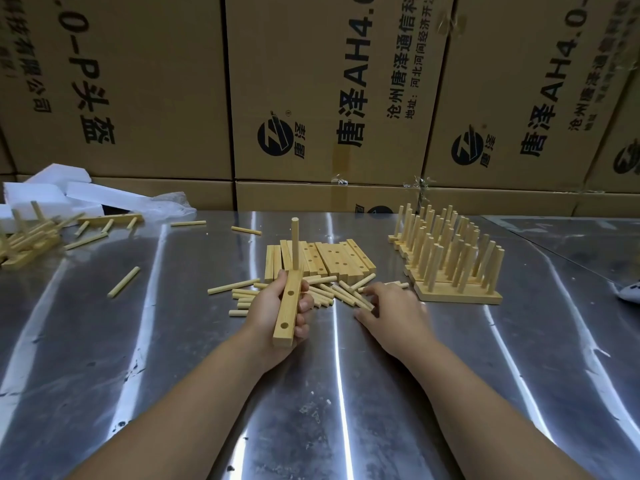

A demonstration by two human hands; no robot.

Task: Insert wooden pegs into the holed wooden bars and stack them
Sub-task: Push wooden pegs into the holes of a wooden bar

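At centre, left hand (266, 306) round bar (286, 323).

Only the person's arms show. The left forearm (194, 386) enters from the lower left of the frame and the right forearm (485, 386) from the lower right. Both are bare down to the bottom edge. The left hand (277, 306) and right hand (391, 310), near the centre, are bare too.

Cardboard boxes (138, 81) stacked behind steel table (138, 341); white foam blocks (59, 176), crumpled plastic (169, 206) far left.
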